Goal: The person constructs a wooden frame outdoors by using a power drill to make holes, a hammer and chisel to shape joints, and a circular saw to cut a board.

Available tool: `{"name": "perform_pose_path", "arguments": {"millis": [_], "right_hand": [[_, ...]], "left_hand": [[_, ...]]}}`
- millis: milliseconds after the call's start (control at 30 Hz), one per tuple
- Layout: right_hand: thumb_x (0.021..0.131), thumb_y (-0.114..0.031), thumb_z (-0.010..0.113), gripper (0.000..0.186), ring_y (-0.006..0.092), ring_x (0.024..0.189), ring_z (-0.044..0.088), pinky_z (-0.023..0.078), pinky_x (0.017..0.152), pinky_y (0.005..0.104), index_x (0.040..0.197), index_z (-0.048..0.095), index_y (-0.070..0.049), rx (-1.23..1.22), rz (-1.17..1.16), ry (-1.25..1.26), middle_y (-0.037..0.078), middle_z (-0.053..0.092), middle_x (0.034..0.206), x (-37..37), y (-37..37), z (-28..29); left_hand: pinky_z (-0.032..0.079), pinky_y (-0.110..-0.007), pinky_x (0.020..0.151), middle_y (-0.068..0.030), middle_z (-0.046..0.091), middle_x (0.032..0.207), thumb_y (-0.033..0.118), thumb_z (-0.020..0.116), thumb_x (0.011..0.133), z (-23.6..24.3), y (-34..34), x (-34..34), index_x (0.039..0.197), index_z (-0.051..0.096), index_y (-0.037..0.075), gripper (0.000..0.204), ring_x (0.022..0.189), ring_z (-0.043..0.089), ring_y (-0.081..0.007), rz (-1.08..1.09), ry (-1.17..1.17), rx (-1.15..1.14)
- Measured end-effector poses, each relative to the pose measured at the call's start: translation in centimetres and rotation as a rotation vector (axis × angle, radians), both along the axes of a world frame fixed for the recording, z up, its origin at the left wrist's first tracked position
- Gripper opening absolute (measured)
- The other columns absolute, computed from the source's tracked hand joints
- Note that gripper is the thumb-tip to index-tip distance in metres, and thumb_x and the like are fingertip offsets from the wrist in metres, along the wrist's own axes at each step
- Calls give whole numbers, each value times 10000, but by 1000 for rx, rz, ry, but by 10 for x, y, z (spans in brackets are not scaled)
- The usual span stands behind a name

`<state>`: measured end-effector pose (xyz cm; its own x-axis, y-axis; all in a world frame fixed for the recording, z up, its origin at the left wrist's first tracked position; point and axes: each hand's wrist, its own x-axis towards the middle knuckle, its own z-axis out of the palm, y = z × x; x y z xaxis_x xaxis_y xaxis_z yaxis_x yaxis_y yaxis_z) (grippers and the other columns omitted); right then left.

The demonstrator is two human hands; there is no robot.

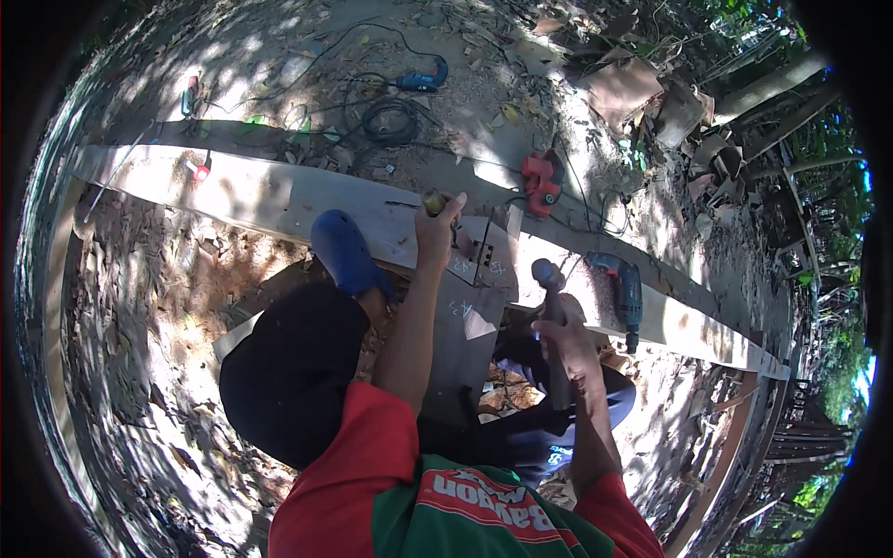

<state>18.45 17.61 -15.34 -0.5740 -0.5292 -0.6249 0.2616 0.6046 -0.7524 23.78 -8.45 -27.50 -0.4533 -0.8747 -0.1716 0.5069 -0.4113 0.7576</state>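
Observation:
My left hand (pixel 435 237) is closed round the yellowish-brown handle of what looks like a chisel (pixel 433 202), held upright over the long pale plank (pixel 363 209). Its tip is hard to make out. Close by on the right are dark slots or holes (pixel 484 253) and pencil marks in the wood, where a greyish board (pixel 456 325) runs from the plank toward my body. My right hand (pixel 567 342) grips a hammer (pixel 547 273) by its dark handle, the dark rounded head raised above the wood. Hammer and chisel are apart.
A blue-and-black power drill (pixel 625 296) rests on the plank, right of the hammer. Beyond lie a red power tool (pixel 541 186), a blue corded tool (pixel 423 79) and a coiled cable (pixel 389 123). My blue clog (pixel 344 251) overlaps the plank. A small red-and-white item (pixel 199 172) sits farther left.

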Motion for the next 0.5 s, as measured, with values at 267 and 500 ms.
{"name": "perform_pose_path", "arguments": {"millis": [267, 500], "right_hand": [[841, -112, 616, 243, 134, 495, 493, 436, 475, 262, 1033, 509, -9, -712, -70, 595, 47, 491, 649, 2, -74, 201], [909, -130, 535, 221, 122, 576, 435, 398, 526, 266, 1079, 458, -12, -1073, 214, 809, 41, 434, 740, 20, -86, 320]], "left_hand": [[379, -226, 605, 55, 507, 724, 131, 766, 825, 6, 14, -7, 818, 559, 105, 209, 648, 449, -45, -43, -102, -102], [439, -256, 643, 33, 557, 777, 167, 788, 812, -24, 32, -24, 891, 583, 53, 247, 694, 493, -63, -108, -144, -349]]}}
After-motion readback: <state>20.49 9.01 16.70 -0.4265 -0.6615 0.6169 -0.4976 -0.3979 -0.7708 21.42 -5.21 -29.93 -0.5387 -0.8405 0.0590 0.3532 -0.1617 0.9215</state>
